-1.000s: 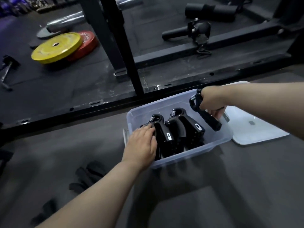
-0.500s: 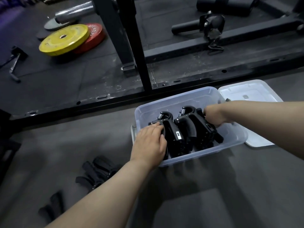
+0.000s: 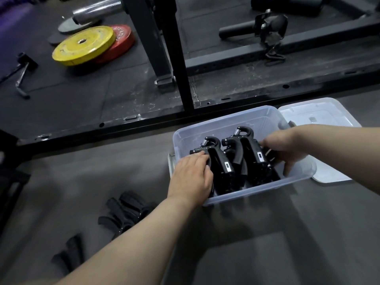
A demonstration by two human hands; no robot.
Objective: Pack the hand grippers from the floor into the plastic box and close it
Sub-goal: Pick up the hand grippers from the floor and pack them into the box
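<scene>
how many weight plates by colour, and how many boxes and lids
yellow weight plate: 1
red weight plate: 1
grey weight plate: 1
plastic box: 1
lid: 1
total: 5

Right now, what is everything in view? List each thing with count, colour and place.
plastic box: one, clear, floor centre-right, open
hand grippers in the box: several, black, exact count unclear
hand grippers on the floor: a pile plus a separate one near left, black
lid: one, clear, behind the box's right side
yellow plate: one, far left, overlapping a red plate
rack frame: black, behind the box
left hand: on the left grippers in the box
right hand: inside the box's right side
</scene>
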